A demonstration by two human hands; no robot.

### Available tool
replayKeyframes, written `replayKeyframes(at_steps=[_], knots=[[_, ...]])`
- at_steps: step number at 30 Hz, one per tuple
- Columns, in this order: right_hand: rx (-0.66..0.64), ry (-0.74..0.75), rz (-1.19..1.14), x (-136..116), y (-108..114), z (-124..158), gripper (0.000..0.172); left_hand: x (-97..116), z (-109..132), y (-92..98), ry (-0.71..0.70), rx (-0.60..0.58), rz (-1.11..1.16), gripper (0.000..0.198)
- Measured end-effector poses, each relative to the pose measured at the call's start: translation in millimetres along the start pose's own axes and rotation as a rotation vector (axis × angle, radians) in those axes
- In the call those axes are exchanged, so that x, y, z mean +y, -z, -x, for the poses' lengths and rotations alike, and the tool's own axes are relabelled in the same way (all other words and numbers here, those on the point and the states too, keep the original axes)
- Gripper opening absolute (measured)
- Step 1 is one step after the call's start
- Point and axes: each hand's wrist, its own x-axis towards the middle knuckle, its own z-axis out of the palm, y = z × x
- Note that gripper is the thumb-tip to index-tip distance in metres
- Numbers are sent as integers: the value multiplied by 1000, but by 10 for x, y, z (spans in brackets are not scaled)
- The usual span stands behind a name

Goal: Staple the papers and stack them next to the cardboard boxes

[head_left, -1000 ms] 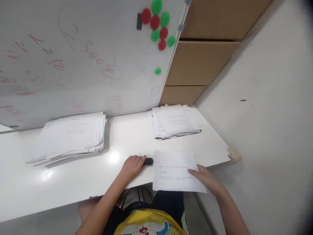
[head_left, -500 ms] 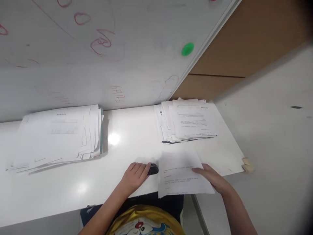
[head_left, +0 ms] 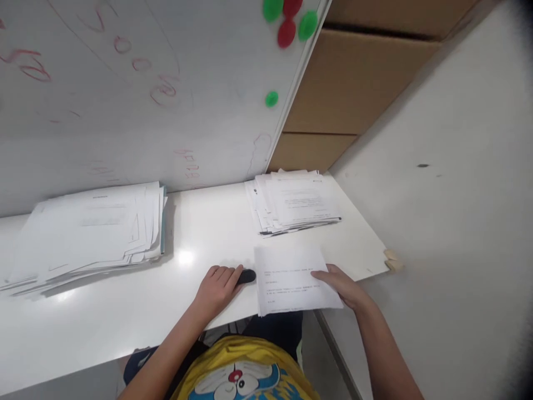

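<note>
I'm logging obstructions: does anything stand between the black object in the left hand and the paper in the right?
Nothing visible does. The black object in the left hand ends right beside the left edge of the paper, which the right hand holds; whether they touch is unclear.

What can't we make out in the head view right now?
Head view:
- Held paper: print too small and blurred to read.
- Right hand: fingers underneath hidden by the paper.
- Black object: one end covered by the left hand.
- Upper green magnet: cut off by the top edge.
</note>
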Motion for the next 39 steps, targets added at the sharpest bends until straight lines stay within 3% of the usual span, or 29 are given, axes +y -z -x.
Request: replayKeyframes(at_steps=[10, 17, 23, 30, 39], knots=[[-16, 64, -17, 121, 51, -23, 43, 35, 13, 47, -25, 1, -68, 34], [-6, 107, -49, 93, 54, 25, 41, 4, 33, 28, -4, -16, 13, 38], [-59, 172, -76, 137, 73, 4, 44, 27, 32, 69, 26, -38, 49, 37], [-166, 172, -40, 112, -53, 58, 46, 55, 29, 128, 10, -86, 61, 34], [-60, 169, -73, 305, 96, 79, 47, 9, 61, 91, -11, -31, 82, 35]])
